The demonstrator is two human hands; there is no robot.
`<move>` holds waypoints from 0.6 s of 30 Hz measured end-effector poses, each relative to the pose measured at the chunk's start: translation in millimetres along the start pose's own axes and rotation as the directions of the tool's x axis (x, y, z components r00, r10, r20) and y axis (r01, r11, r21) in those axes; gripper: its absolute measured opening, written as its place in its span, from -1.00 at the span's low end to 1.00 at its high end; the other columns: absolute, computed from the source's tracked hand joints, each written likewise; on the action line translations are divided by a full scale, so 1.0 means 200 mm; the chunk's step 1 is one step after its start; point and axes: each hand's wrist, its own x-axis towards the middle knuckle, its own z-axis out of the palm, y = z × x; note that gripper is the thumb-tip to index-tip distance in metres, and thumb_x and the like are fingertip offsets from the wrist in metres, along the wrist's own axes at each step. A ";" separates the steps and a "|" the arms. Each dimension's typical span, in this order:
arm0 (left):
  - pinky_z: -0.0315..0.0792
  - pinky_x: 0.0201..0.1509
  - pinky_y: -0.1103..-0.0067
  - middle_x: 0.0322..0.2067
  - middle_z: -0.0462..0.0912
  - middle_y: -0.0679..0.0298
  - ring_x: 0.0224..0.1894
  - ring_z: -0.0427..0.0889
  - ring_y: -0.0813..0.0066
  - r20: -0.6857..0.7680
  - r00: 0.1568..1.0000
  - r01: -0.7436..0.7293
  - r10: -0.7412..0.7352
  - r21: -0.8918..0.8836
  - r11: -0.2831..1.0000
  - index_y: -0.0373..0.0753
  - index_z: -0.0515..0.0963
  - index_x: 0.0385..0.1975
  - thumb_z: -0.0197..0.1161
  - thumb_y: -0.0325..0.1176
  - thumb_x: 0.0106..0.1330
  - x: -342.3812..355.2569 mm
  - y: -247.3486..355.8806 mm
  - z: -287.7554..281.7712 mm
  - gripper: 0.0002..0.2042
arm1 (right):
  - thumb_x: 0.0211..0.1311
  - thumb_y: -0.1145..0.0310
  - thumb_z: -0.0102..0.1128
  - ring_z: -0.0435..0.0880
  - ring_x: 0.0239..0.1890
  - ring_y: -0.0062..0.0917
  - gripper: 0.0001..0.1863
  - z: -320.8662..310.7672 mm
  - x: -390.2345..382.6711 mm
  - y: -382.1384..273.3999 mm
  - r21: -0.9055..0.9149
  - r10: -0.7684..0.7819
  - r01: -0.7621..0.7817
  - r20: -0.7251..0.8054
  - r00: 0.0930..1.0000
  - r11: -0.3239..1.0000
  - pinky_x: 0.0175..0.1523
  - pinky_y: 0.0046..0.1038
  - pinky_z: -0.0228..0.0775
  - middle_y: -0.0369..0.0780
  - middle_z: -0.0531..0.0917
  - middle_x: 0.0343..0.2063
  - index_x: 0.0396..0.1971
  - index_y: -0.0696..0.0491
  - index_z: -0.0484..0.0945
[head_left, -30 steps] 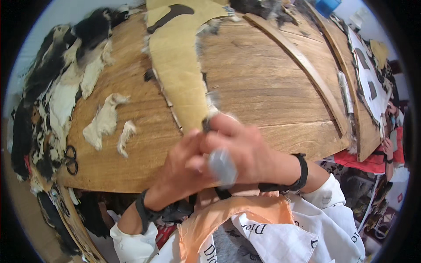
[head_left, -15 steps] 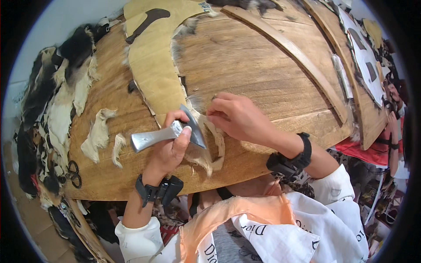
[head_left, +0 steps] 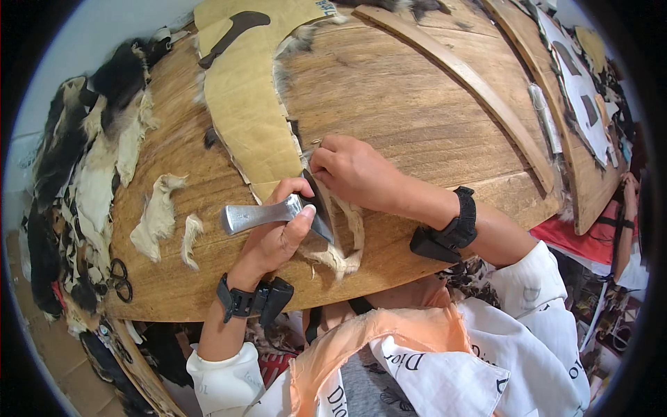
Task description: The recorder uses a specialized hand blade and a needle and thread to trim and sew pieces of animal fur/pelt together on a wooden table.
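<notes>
My left hand (head_left: 278,236) grips a metal blade tool (head_left: 243,217) with a silver handle pointing left and a dark, flat blade lying over the lower end of a long tan piece (head_left: 246,121) with furry edges. Just above the blade, along that piece's right edge, my right hand (head_left: 358,174) has its fingers bent and pressed together; what they pinch is hidden. A pale, ragged hide strip (head_left: 347,260) curls beneath and right of the blade. A dark flat shape (head_left: 236,33) lies on the tan piece's upper part.
Black-and-white pelts (head_left: 97,146) heap along the left, with black scissors (head_left: 121,281) and pale scraps (head_left: 153,215) nearby. Long wooden slats (head_left: 458,69) cross the right of the table (head_left: 417,111), beside a white sheet (head_left: 583,90). Another person's arm (head_left: 629,215) shows at far right.
My hands, blurred together earlier, moved apart, showing the tool in my left hand. Since half a second ago the blade shifted slightly right and my right hand moved up and left toward it.
</notes>
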 end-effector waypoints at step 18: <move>0.26 -0.10 0.53 -0.31 0.35 0.24 -0.25 0.33 0.44 -0.017 0.999 0.040 -0.040 -0.032 0.999 -0.24 0.29 -0.21 0.01 -0.26 0.23 0.06 -0.03 -0.01 -0.77 | -0.06 0.51 0.14 0.44 -0.41 -0.21 -0.89 0.01 -0.03 0.01 0.085 -0.110 0.122 -0.134 0.985 0.989 -0.32 -0.29 0.31 -0.12 0.41 -0.53 -0.50 0.14 0.41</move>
